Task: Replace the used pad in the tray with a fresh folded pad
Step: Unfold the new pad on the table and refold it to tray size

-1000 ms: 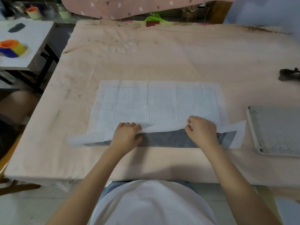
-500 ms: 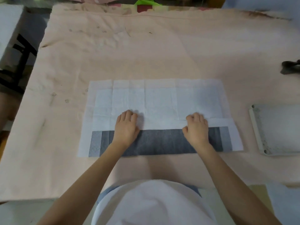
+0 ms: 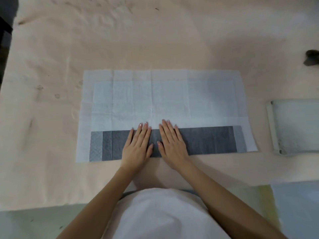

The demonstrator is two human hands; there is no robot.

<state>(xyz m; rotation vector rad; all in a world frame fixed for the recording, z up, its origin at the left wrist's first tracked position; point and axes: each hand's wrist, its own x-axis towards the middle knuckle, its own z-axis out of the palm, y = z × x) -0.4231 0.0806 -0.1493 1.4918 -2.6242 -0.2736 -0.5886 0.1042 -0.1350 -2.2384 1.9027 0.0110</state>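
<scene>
A large white pad lies spread on the cloth-covered table, its near edge folded over so a dark grey strip of its underside faces up. My left hand and my right hand lie flat side by side on the middle of that grey strip, fingers spread, pressing it down and holding nothing. The pale tray sits at the right edge of the view, apart from the pad, partly cut off.
A peach cloth covers the whole table. A small dark object lies at the far right. The table's near edge runs just in front of my body; a dark gap shows at the far left.
The lifted near edge of the pad was laid down as a folded grey strip. Both hands slid from wide apart toward the middle and flattened on it. The view moved closer.
</scene>
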